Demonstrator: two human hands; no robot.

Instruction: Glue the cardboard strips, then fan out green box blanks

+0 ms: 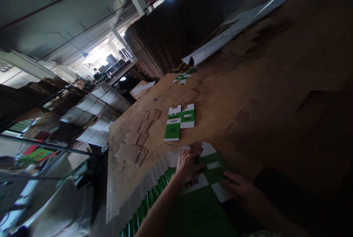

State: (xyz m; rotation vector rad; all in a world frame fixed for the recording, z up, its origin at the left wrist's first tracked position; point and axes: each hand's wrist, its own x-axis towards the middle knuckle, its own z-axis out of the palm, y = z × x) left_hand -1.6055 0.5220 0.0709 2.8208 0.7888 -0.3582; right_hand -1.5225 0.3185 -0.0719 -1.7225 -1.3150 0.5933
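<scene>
A flat green-and-white printed carton (pixel 204 207) lies before me at the near edge of the table. My left hand (pixel 189 161) rests on its upper part, the thumb apart from the bent fingers. At the carton's right edge, the fingertips of my right hand (pixel 239 187) touch the board with fingers stretched out; the rest of that hand is in shadow. Along the left runs a fanned row of similar green-and-white cartons (pixel 149 196), partly behind my left forearm. Another flat carton (pixel 173 128) lies farther up the table.
Brown cardboard scraps (pixel 134 137) lie on the wooden table (pixel 151 156) at the left. A printed sheet with a curled edge (pixel 204 53) is at the far side, near a tall cardboard stack (pixel 165 38). White rolls (pixel 88 104) stand beyond the table's left edge.
</scene>
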